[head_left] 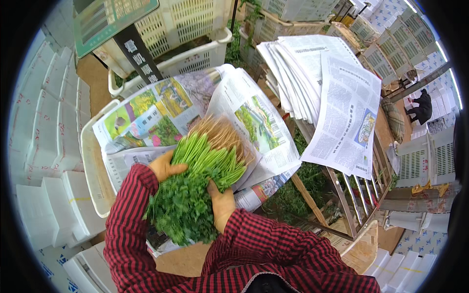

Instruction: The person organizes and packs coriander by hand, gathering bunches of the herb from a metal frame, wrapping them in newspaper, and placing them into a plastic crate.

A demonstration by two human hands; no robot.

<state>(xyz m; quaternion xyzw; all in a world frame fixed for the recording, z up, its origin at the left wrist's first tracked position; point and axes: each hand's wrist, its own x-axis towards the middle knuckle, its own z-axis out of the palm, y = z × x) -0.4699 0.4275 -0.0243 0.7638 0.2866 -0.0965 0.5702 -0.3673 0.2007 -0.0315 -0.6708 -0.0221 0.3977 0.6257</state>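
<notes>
Biggest first: stacks of white foam boxes [44, 112] fill the left side, red marks on several. To the right stands a slatted bench [341, 207] with metal bars, loose greens [305, 193] visible below it. Straight ahead, white plastic crate [95, 166], its rim showing at left; newspaper sheets [146, 115] with colour photos spread over it, covering most of the inside. Newspaper stack [295, 80] on the bench's far end, one loose sheet [344, 115] skewed on top and hanging over the near side. Leafy bundle [195, 190] is over the newspaper-covered crate: brown roots point away from the person, bright green stems in the middle, dark leaves toward the body; whether it is fully resting or slightly lifted, cannot tell. Both hands grip the bundle: left hand [165, 167] curled on its left side, thumb across the stems; right hand [222, 207] on its right side, thumb up by the stem-leaf line, fingers mostly hidden
</notes>
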